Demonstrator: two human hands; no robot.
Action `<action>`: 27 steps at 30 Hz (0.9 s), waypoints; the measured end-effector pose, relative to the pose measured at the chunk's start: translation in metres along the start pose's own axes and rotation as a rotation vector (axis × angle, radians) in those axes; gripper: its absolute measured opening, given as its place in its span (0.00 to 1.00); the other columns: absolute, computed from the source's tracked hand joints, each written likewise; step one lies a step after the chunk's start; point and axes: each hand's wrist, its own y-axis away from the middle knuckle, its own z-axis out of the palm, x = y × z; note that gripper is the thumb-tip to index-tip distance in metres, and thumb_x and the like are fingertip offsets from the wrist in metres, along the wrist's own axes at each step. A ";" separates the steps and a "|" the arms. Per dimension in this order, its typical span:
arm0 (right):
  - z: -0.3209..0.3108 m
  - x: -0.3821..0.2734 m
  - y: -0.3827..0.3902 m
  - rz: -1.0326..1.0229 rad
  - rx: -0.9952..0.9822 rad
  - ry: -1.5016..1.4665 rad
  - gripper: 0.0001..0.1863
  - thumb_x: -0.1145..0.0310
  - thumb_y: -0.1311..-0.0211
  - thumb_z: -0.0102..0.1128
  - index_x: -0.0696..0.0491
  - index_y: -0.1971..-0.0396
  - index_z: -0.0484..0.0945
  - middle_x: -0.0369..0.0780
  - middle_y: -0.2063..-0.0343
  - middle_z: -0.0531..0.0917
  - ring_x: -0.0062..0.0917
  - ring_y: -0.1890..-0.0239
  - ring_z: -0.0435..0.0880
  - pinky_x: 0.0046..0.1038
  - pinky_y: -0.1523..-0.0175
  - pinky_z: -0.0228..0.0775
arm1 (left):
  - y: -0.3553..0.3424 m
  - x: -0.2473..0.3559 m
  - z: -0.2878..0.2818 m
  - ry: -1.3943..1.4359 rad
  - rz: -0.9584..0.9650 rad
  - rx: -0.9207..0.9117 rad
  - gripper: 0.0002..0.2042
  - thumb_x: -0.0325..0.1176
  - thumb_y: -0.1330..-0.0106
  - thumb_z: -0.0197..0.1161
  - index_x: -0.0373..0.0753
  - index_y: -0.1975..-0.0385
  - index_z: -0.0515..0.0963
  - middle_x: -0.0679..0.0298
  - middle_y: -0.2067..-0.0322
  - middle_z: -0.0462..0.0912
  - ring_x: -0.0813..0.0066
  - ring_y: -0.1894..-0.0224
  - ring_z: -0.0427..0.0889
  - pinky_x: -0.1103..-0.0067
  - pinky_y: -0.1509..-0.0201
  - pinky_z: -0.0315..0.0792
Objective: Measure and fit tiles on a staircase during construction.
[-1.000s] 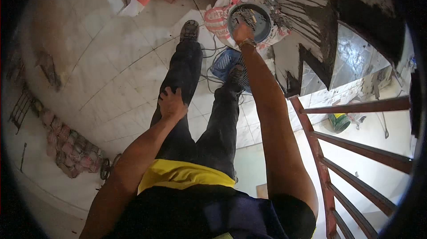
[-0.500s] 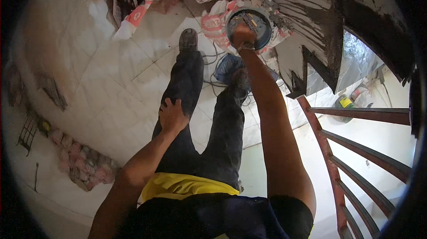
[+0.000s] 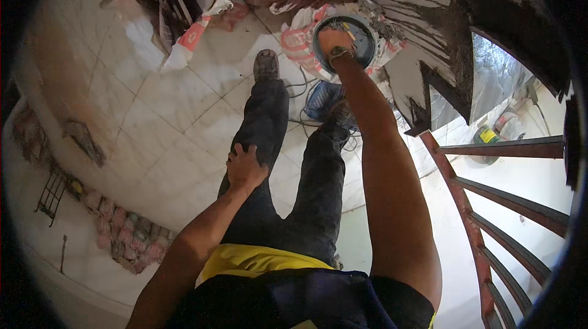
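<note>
R hand (image 3: 334, 40) is down in the grey basin (image 3: 365, 44) at abt 1 o'clock, which sits on a red-and-white sack (image 3: 298, 41); can't tell if it's gripping anything in there tbh. L hand (image 3: 247, 167) is well apart from it nr 8 o'clock, splayed on the L trouser leg (image 3: 266, 115), w/ a red railing (image 3: 477, 230) over at 4 o'clock.
</note>
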 end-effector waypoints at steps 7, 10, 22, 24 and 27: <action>0.012 0.016 0.042 0.101 0.691 -0.603 0.15 0.62 0.32 0.55 0.59 0.60 0.81 0.47 0.64 0.87 0.38 0.66 0.88 0.42 0.59 0.81 | 0.001 -0.001 -0.011 -0.022 0.036 0.002 0.30 0.45 0.42 0.68 0.41 0.40 0.73 0.48 0.44 0.66 0.43 0.43 0.72 0.56 0.41 0.72; 0.049 0.053 0.077 0.107 0.476 -2.016 0.16 0.62 0.27 0.50 0.60 0.57 0.79 0.45 0.62 0.87 0.33 0.66 0.87 0.37 0.60 0.81 | -0.001 0.004 -0.013 -0.037 0.100 0.000 0.30 0.45 0.43 0.69 0.42 0.40 0.73 0.48 0.44 0.66 0.43 0.43 0.72 0.56 0.41 0.72; -0.044 0.009 0.199 -0.010 0.471 -2.921 0.13 0.64 0.30 0.54 0.57 0.54 0.75 0.47 0.58 0.84 0.32 0.65 0.83 0.36 0.59 0.79 | -0.002 -0.008 -0.006 -0.161 0.081 0.016 0.31 0.45 0.43 0.69 0.43 0.38 0.72 0.48 0.42 0.66 0.45 0.41 0.73 0.58 0.40 0.73; -0.048 0.007 0.210 -0.121 0.505 -2.939 0.11 0.64 0.30 0.55 0.55 0.56 0.75 0.47 0.59 0.84 0.33 0.65 0.82 0.36 0.57 0.77 | 0.001 -0.008 0.001 -0.202 0.107 0.041 0.31 0.45 0.42 0.68 0.43 0.38 0.72 0.47 0.41 0.66 0.45 0.41 0.73 0.58 0.41 0.73; -0.063 -0.003 0.230 -0.127 0.527 -2.991 0.11 0.64 0.30 0.55 0.56 0.59 0.76 0.47 0.63 0.85 0.34 0.65 0.83 0.37 0.57 0.78 | 0.002 -0.007 0.010 -0.281 0.071 -0.001 0.31 0.45 0.42 0.67 0.44 0.37 0.71 0.47 0.39 0.65 0.45 0.41 0.73 0.58 0.41 0.73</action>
